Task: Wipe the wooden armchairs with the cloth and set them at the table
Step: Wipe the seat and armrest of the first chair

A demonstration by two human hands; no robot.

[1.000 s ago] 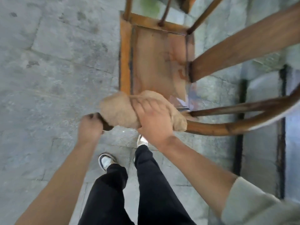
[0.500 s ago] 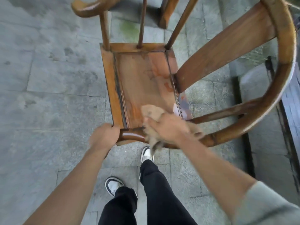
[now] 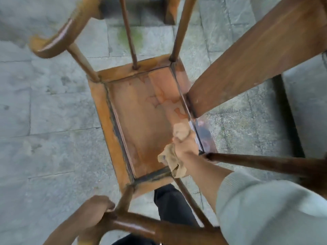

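Observation:
I look straight down into a wooden armchair [image 3: 141,121] with a curved arm rail, thin spindles and a broad back splat [image 3: 247,64]. Its orange-brown seat panel is stained and looks damp. My right hand [image 3: 185,144] reaches down between the spindles and is closed on a tan cloth [image 3: 171,160], pressed at the seat's near right corner. My left hand [image 3: 96,207] grips the end of the near arm rail [image 3: 134,227] at the bottom of the view.
The chair stands on grey stone paving [image 3: 44,112]. A dark groove [image 3: 286,117] runs through the stone to the right. My dark trouser leg [image 3: 169,204] shows under the seat's near edge. Another wooden piece [image 3: 169,11] sits at the top.
My right hand has carried the cloth off the near arm rail and down onto the seat. My left hand keeps its grip on the rail end. The view has moved over the chair.

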